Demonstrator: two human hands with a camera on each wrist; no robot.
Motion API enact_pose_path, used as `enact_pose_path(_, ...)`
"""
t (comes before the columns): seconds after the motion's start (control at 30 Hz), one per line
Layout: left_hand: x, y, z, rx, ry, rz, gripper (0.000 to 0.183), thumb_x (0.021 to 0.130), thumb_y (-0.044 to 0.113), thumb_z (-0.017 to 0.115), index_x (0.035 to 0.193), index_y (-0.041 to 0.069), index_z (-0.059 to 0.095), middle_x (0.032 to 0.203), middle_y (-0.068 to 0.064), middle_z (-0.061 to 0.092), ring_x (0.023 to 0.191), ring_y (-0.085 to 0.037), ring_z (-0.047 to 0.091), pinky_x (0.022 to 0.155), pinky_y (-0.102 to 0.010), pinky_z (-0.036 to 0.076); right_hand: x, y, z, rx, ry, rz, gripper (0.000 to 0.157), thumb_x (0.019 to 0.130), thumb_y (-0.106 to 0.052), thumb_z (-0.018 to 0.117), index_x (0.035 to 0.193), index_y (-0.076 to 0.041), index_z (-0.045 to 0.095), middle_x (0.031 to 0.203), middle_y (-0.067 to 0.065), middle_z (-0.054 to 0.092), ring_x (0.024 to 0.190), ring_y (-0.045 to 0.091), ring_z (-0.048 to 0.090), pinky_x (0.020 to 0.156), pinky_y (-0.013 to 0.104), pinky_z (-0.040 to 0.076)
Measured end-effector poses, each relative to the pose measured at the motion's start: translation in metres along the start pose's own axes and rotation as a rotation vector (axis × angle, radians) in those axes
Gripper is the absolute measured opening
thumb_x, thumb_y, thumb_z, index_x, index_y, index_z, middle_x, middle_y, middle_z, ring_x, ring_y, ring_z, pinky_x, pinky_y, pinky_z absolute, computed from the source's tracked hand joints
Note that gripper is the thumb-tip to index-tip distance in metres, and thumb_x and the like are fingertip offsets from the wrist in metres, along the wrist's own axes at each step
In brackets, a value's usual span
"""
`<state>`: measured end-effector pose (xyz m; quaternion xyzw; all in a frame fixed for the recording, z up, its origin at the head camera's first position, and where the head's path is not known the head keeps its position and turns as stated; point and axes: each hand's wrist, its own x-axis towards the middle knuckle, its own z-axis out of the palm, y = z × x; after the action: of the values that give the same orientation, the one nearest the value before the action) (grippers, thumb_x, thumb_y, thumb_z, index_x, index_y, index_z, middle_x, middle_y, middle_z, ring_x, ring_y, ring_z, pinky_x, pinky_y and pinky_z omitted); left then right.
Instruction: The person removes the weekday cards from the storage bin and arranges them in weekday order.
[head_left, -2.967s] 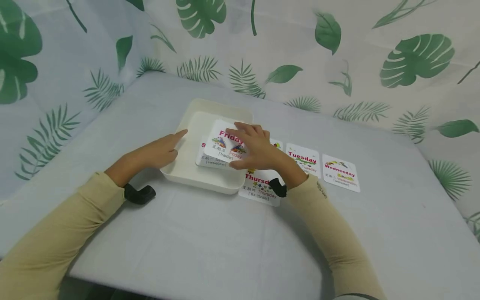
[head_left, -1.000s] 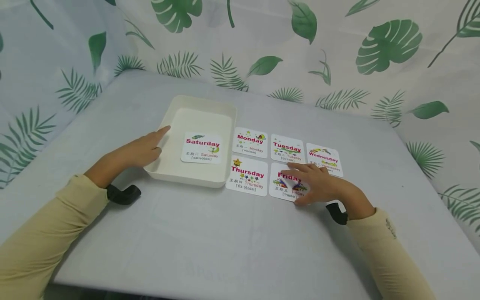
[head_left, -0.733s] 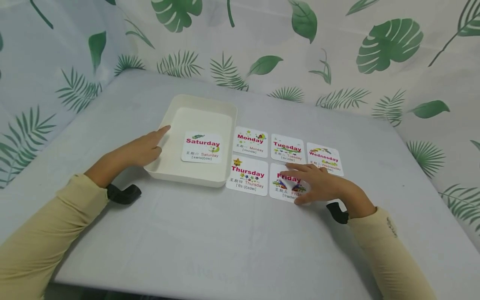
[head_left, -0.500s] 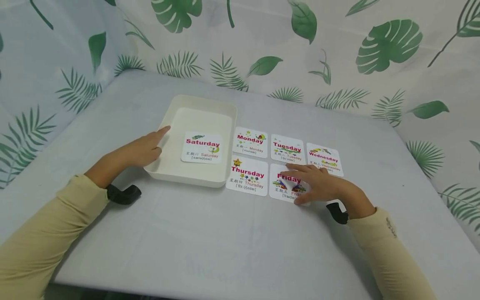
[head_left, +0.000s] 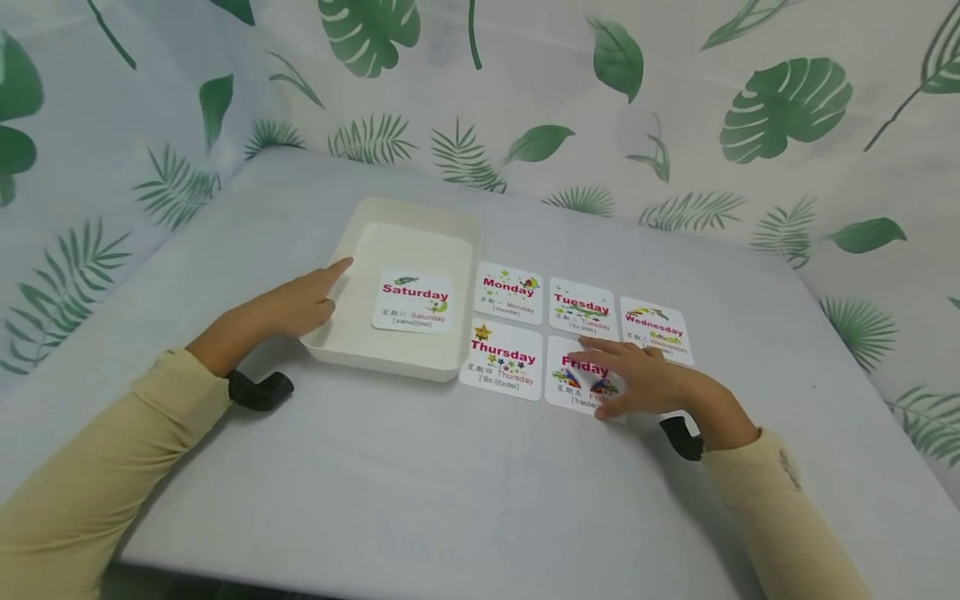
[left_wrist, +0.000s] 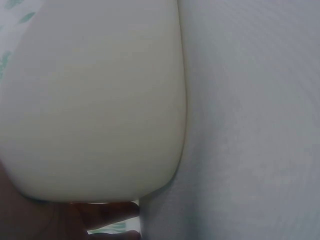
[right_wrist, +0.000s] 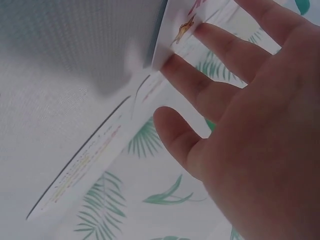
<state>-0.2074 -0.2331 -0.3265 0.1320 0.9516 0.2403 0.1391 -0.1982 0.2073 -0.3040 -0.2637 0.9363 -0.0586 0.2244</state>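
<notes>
In the head view my left hand holds the left rim of a white tray, its index finger stretched over the edge. The left wrist view shows the tray's outer wall, with fingers partly hidden behind it. A Saturday card lies in the tray. My right hand rests over the right part of the Friday card, thumb near its lower edge. From the right wrist, fingers of that hand look spread and nearly straight, and two fingertips meet a card's edge.
Monday, Tuesday and Wednesday cards form a back row right of the tray. A Thursday card lies in front, left of Friday. A leaf-printed backdrop borders the table behind.
My right hand has carried the Friday card from above the tray rightwards to the table beside Thursday, then stayed over it. The left hand keeps its place; the head view has shifted slightly.
</notes>
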Motion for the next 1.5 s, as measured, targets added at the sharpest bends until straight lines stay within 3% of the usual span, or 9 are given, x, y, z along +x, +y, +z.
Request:
enact_pose_path(0.13,0.003,0.002,0.000,0.001,-0.008,0.005,0.065,0.086,0.005,0.029,0.145,-0.003,0.001,0.149,-0.029,0.009,0.138,-0.041,0.010,0.112,-0.053,0.012,-0.003,-0.003,-0.001,-0.030,0.029,-0.019,0.077,0.074,-0.030,0.072,0.141,-0.021,0.035,0.151,0.009,0.022,0.134,0.039,0.019,0.101,0.067,0.015)
enact_pose_path(0.27,0.005,0.004,-0.001,0.004,-0.008,-0.002,0.066,0.087,0.005,0.029,0.145,-0.002,0.000,0.149,-0.028,0.008,0.138,-0.040,0.009,0.112,-0.052,0.011,0.005,-0.018,-0.014,-0.077,0.111,-0.087,0.075,0.077,-0.030,0.070,0.141,-0.019,0.033,0.150,0.011,0.021,0.136,0.038,0.017,0.100,0.069,0.015)
enact_pose_path(0.37,0.004,0.002,-0.002,0.002,-0.006,-0.016,0.066,0.087,0.005,0.029,0.145,-0.001,0.000,0.149,-0.028,0.007,0.138,-0.041,0.008,0.112,-0.052,0.010,0.025,-0.043,-0.031,-0.108,0.156,-0.165,0.072,0.079,-0.029,0.068,0.141,-0.018,0.033,0.151,0.011,0.020,0.137,0.037,0.016,0.103,0.066,0.016)
enact_pose_path(0.5,0.003,-0.001,0.000,-0.012,-0.008,-0.023,0.066,0.087,0.004,0.029,0.145,-0.001,0.000,0.149,-0.028,0.007,0.138,-0.041,0.007,0.112,-0.052,0.010,0.064,-0.086,-0.051,-0.139,0.155,-0.227,0.070,0.082,-0.033,0.065,0.142,-0.018,0.031,0.152,0.011,0.015,0.138,0.036,0.012,0.107,0.061,0.015)
enact_pose_path(0.7,0.005,-0.003,0.003,-0.032,0.010,-0.012,0.065,0.087,0.005,0.029,0.146,0.000,0.001,0.150,-0.027,0.008,0.139,-0.039,0.008,0.113,-0.051,0.011,0.131,-0.138,-0.064,-0.230,0.074,-0.198,0.079,0.081,-0.048,0.062,0.145,-0.024,0.023,0.153,0.007,0.013,0.141,0.030,0.010,0.112,0.052,0.010)
enact_pose_path(0.9,0.003,-0.004,0.004,-0.028,-0.007,-0.038,0.064,0.089,0.006,0.029,0.146,0.002,0.000,0.150,-0.027,0.009,0.139,-0.039,0.009,0.113,-0.051,0.011,0.172,-0.157,-0.052,-0.336,-0.100,-0.112,0.097,0.072,-0.062,0.062,0.147,-0.025,0.013,0.152,0.003,0.020,0.139,0.025,0.019,0.111,0.051,0.009)
enact_pose_path(1.1,0.002,-0.005,0.001,-0.015,0.002,-0.049,0.064,0.089,0.006,0.028,0.147,0.003,-0.001,0.150,-0.025,0.009,0.139,-0.037,0.009,0.113,-0.051,0.011,0.183,-0.160,-0.046,-0.330,-0.104,-0.068,0.100,0.070,-0.060,0.066,0.147,-0.026,0.013,0.151,0.004,0.021,0.137,0.028,0.024,0.111,0.050,0.010)
enact_pose_path(1.5,0.003,-0.007,0.004,-0.014,0.021,-0.056,0.065,0.089,0.007,0.030,0.147,0.003,0.001,0.150,-0.025,0.011,0.139,-0.037,0.011,0.113,-0.050,0.013,0.182,-0.158,-0.042,-0.324,-0.075,-0.089,0.098,0.069,-0.059,0.067,0.147,-0.026,0.016,0.142,0.007,0.029,0.128,0.026,0.030,0.110,0.049,0.012)
